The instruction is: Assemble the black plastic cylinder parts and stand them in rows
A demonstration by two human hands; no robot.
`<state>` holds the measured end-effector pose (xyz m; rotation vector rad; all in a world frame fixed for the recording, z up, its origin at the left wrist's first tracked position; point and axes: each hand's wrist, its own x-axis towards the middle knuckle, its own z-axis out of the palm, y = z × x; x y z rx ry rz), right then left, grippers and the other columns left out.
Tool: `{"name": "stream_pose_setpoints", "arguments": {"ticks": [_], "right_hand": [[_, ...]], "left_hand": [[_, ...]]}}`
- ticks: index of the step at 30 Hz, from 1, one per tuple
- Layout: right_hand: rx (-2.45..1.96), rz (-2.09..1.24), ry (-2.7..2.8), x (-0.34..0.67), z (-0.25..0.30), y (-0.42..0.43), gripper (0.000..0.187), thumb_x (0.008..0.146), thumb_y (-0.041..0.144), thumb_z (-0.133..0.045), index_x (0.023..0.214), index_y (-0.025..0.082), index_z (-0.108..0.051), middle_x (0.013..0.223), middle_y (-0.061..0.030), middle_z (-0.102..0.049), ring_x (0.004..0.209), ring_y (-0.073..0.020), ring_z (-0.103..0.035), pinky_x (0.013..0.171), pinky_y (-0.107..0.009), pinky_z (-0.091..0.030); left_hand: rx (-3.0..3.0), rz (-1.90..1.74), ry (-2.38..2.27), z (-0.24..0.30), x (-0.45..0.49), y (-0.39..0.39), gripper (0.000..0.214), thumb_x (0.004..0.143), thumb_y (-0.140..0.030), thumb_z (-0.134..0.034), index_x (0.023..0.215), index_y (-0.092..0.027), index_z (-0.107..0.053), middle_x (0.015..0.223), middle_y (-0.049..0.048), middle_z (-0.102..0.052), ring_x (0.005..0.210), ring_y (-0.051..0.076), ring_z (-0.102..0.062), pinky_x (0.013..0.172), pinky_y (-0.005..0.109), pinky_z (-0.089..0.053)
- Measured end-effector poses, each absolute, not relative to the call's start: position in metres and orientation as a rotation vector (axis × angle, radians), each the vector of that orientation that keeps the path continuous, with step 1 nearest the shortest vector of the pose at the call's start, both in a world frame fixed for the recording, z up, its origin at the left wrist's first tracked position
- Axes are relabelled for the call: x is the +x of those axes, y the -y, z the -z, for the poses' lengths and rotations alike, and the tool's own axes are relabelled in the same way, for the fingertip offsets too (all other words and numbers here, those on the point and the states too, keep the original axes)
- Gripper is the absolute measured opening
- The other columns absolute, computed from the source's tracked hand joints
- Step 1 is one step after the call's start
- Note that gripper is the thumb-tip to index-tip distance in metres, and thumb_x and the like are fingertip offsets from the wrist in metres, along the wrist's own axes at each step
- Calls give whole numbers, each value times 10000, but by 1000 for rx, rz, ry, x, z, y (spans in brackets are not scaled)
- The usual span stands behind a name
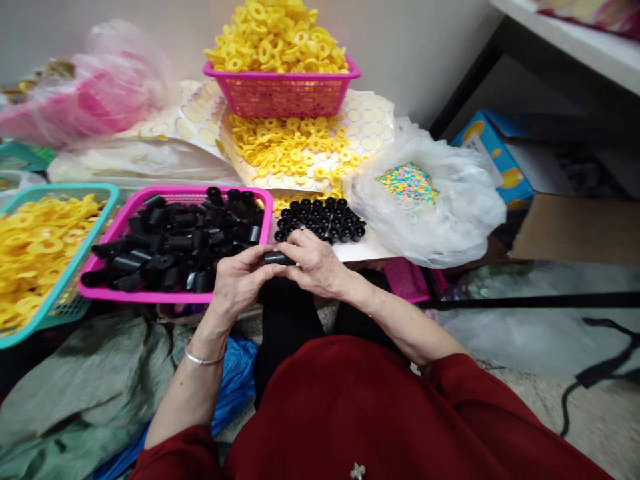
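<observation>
My left hand (239, 280) and my right hand (314, 265) meet in front of me, both pinched on one short black tube (277, 257) held level between them. Just behind the hands, a pink basket (150, 295) is heaped with more black tubes (180, 240). To its right a cluster of black tubes (321, 221) stands upright on a white sheet. Loose yellow rings (293, 150) lie on a perforated sheet further back.
A teal basket (60, 300) of yellow rings sits at the left. A second pink basket (285, 93) piled with yellow rings stands at the back. A clear bag (450, 220) holds pastel beads (409, 181) at the right. Pink bagged items (85, 93) lie back left.
</observation>
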<state>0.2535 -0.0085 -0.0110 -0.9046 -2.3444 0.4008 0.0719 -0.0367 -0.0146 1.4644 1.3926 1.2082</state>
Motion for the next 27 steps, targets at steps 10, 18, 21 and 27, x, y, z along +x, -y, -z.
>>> {"name": "stream_pose_setpoints", "arguments": {"ticks": [10, 18, 21, 27], "right_hand": [[-991, -616, 2036, 284, 79, 37, 303, 880, 147, -448, 1165, 149, -551, 981, -93, -640, 877, -206, -589, 812, -347, -512], [-1479, -327, 1595, 327, 129, 27, 233, 834, 343, -608, 1014, 200, -649, 952, -95, -624, 909, -262, -602, 814, -427, -530], [-1517, -308, 1623, 332, 143, 16, 266, 850, 356, -575, 1051, 190, -629, 903, -88, -647, 818, -239, -623, 760, -390, -538], [-1607, -234, 1594, 335, 153, 6, 374, 823, 457, -603, 1062, 173, -558, 762, -45, -663, 630, -200, -634, 609, -319, -524]], "left_hand": [[2244, -1016, -1394, 89, 141, 70, 822, 922, -560, -461, 1569, -184, -120, 1608, 225, -176, 1472, 324, -252, 1127, 505, -367], [2345, -1579, -1799, 47, 94, 68, 388, 810, -247, -705, 1183, -200, -609, 1279, 142, -569, 1073, 229, -620, 894, 369, -533], [2106, -1628, -2134, 35, 51, 58, 217, 785, -249, -704, 986, -174, -666, 1086, 103, -641, 983, 217, -624, 826, 363, -533], [1407, -1687, -2242, 23, -43, 33, 176, 715, -253, -687, 877, -184, -676, 857, 20, -626, 746, 150, -582, 664, 288, -479]]}}
